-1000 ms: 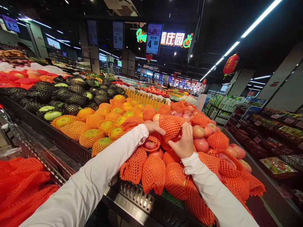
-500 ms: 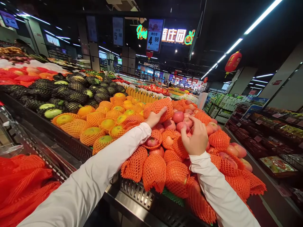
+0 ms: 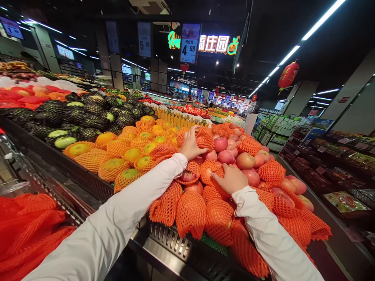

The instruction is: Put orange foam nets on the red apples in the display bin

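My left hand is open, thumb and fingers spread, right beside an apple in an orange foam net on top of the pile. My right hand is bent down over another netted apple, thumb to the left and fingers curled on it; the fingertips are partly hidden. Just left of that hand sits a netted apple whose skin shows through its opening. Bare red apples and a yellowish-red apple lie behind my right hand.
Netted oranges and dark-netted green melons fill the display to the left. A black slotted crate edge runs along the front. Red netting lies in a cart at lower left. Packaged goods stand on shelves to the right.
My left hand has set down the netted apple and opened beside it. My right hand has moved down and left from the bare apples onto a netted one.
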### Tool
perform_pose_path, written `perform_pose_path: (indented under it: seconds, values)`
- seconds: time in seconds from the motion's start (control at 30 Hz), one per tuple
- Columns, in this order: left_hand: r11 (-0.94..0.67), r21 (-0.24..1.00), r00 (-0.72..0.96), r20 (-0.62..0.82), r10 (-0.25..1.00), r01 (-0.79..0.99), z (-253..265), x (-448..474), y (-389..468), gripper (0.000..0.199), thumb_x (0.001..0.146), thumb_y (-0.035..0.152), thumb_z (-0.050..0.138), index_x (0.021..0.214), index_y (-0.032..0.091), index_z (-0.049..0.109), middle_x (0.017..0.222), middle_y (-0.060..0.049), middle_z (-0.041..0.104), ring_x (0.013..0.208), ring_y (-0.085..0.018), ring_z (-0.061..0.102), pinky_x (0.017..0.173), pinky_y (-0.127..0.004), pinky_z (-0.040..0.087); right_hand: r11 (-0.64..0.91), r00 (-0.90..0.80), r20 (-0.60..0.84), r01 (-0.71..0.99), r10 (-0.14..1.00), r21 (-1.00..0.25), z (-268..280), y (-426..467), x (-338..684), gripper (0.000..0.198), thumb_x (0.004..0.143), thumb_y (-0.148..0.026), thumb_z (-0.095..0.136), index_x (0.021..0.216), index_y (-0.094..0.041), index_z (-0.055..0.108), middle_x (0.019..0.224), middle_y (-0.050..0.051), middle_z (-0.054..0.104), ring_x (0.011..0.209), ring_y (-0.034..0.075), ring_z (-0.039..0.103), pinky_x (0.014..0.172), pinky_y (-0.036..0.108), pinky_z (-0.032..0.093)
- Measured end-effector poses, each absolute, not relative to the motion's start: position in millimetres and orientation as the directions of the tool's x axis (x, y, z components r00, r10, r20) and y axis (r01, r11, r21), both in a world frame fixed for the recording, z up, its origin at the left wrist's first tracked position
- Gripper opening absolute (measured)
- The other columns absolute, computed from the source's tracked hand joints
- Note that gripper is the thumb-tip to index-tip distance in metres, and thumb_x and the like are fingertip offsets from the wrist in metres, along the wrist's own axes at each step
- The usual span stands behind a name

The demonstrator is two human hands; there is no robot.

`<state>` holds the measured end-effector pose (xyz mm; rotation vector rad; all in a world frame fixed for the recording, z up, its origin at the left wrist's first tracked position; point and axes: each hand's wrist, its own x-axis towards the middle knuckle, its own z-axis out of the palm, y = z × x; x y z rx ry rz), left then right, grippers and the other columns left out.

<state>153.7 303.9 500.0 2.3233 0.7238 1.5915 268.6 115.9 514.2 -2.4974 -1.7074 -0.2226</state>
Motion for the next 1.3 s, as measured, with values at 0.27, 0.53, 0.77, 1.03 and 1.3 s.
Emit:
perform_pose_path:
  seconds: [0.27, 0.53, 0.77, 1.03, 1.3]
  values:
    - [-0.724, 0.436, 0.419, 0.607, 0.675, 0.535, 501, 152, 302, 0.102, 0.056, 0.047, 0.087, 0.139, 0.014, 0.038, 0.139, -0.018, 0.051, 0.13, -0.037, 0.044, 0.111, -0.049, 0.036, -0.358, 0.356, 0.179, 0.933, 0.917, -0.02, 513, 116, 269, 0.057, 0.091, -0.056, 0.051, 0.126, -0.012, 0.061, 0.124, 0.018, 0.066, 0.117, 0.037, 0.063, 0.089, 0.045, 0.052]
    - [-0.529, 0.537, 0.332, 0.424, 0.843, 0.657, 500, 148, 294, 0.101, 0.049, 0.063, 0.085, 0.129, 0.017, 0.044, 0.123, -0.022, 0.062, 0.114, -0.043, 0.06, 0.094, -0.051, 0.048, -0.357, 0.354, 0.184, 0.934, 0.917, -0.017, 514, 116, 269, 0.056, 0.092, -0.056, 0.05, 0.126, -0.013, 0.061, 0.124, 0.018, 0.066, 0.116, 0.037, 0.063, 0.087, 0.044, 0.052]
    - [-0.627, 0.679, 0.146, 0.625, 0.767, 0.382, 499, 152, 299, 0.083, 0.055, 0.04, 0.085, 0.125, 0.022, 0.044, 0.118, -0.015, 0.06, 0.113, -0.038, 0.061, 0.098, -0.053, 0.049, -0.356, 0.353, 0.185, 0.934, 0.917, -0.015, 512, 117, 270, 0.055, 0.091, -0.056, 0.05, 0.124, -0.013, 0.061, 0.123, 0.018, 0.066, 0.116, 0.036, 0.063, 0.087, 0.043, 0.051]
    - [-0.611, 0.777, -0.033, 0.622, 0.782, 0.15, 502, 148, 301, 0.093, 0.057, 0.021, 0.081, 0.138, 0.026, 0.037, 0.132, -0.015, 0.051, 0.128, -0.037, 0.053, 0.111, -0.055, 0.042, -0.341, 0.341, 0.182, 0.94, 0.922, -0.031, 512, 116, 270, 0.058, 0.092, -0.057, 0.048, 0.126, -0.012, 0.06, 0.124, 0.019, 0.066, 0.117, 0.036, 0.063, 0.088, 0.043, 0.05]
    - [-0.513, 0.857, 0.064, 0.51, 0.858, 0.047, 495, 158, 312, 0.088, 0.051, 0.043, 0.092, 0.123, 0.017, 0.05, 0.125, -0.017, 0.065, 0.116, -0.033, 0.063, 0.105, -0.052, 0.047, -0.343, 0.346, 0.172, 0.938, 0.922, -0.044, 513, 116, 268, 0.057, 0.092, -0.056, 0.049, 0.127, -0.012, 0.059, 0.126, 0.019, 0.065, 0.12, 0.036, 0.061, 0.091, 0.044, 0.05]
